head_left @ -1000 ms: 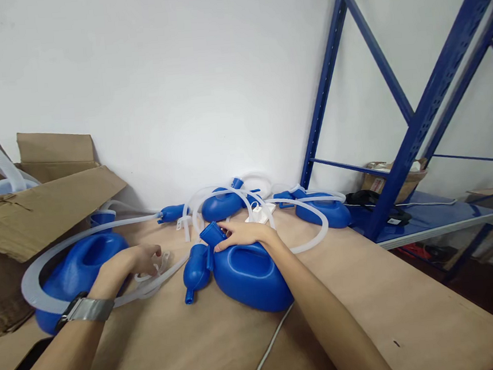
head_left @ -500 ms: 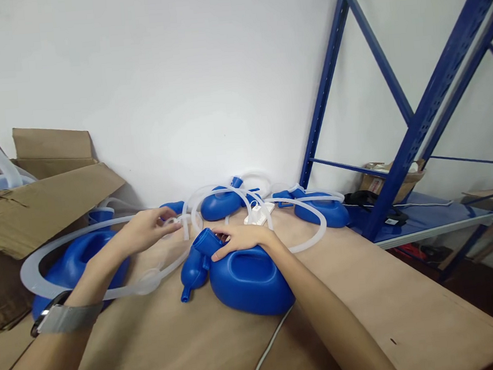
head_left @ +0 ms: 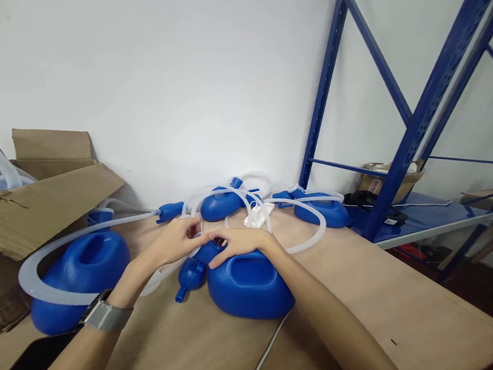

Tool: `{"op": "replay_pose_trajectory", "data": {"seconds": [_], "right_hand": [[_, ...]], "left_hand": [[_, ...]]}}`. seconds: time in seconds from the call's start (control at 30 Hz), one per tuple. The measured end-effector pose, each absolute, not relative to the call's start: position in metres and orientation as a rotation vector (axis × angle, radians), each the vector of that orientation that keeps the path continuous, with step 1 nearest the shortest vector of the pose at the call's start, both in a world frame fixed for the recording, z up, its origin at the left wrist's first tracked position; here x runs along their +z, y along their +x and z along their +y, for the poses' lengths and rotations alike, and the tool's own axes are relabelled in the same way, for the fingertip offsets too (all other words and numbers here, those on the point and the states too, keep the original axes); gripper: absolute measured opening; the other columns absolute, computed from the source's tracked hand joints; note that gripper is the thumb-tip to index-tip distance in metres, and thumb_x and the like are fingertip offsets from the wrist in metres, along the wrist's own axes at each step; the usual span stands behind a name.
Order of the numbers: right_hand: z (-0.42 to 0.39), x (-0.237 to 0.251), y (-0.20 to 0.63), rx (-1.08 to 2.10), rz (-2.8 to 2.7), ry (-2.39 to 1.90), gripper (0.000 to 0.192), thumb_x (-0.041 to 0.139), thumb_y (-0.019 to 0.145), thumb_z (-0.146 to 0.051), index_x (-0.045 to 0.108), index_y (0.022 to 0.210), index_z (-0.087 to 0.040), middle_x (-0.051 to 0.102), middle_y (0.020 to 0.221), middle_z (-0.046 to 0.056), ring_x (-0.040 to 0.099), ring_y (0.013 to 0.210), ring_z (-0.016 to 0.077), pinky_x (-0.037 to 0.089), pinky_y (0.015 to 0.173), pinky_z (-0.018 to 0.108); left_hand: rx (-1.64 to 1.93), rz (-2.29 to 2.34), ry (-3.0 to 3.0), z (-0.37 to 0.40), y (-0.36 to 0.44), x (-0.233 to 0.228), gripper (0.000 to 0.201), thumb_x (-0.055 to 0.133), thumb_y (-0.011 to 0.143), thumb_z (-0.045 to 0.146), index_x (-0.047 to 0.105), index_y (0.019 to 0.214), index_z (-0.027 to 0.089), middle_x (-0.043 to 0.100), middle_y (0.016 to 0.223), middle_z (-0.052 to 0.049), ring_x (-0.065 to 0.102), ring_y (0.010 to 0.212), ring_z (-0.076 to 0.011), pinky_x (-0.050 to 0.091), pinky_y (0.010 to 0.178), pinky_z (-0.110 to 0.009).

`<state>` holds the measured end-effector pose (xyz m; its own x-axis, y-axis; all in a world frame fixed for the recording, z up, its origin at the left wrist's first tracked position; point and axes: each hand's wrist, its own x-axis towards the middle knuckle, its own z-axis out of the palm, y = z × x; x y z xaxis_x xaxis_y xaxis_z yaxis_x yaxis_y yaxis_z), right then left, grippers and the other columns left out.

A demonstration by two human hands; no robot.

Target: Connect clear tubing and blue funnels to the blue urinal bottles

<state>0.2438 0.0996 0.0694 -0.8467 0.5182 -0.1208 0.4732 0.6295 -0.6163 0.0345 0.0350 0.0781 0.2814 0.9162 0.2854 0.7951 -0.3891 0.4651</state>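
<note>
Far left: cardboard box, flaps open, beside a blue container ringed by clear tubing. Left hand, brought in from the tubing loop within the last second, fingers now pinched on a small clear tube end right at the neck of the nearer blue container. Right hand laid flat on that container's top, fingers spread, steadying it on the surface. Likely fitting tube to neck. Blue bulb just beside. Blue shelving far right.
</note>
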Motion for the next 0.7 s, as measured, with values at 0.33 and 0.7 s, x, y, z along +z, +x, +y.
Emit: {"op": "replay_pose_trajectory", "data": {"seconds": [0.33, 0.7], "right_hand": [[0.095, 0.073, 0.244, 0.905, -2.841, -0.749, 0.062, 0.083, 0.075, -0.062, 0.071, 0.118, -0.02, 0.07, 0.112, 0.006, 0.066, 0.101, 0.0256, 0.052, 0.085, 0.034], [0.09, 0.073, 0.245, 0.983, -2.807, -0.731, 0.064, 0.086, 0.072, -0.06, 0.071, 0.117, -0.017, 0.07, 0.113, 0.006, 0.067, 0.098, 0.0249, 0.051, 0.082, 0.032]], "left_hand": [[0.823, 1.367, 2.041, 0.04, 0.049, 0.058, 0.05, 0.026, 0.095, 0.049, 0.067, 0.106, 0.022, 0.073, 0.116, -0.007, 0.062, 0.118, -0.029, 0.049, 0.108, -0.04], [0.678, 1.244, 1.934, 0.038, 0.049, 0.067, 0.05, 0.038, 0.093, 0.051, 0.066, 0.127, 0.025, 0.071, 0.131, -0.001, 0.056, 0.13, -0.0297, 0.041, 0.117, -0.04]]}}
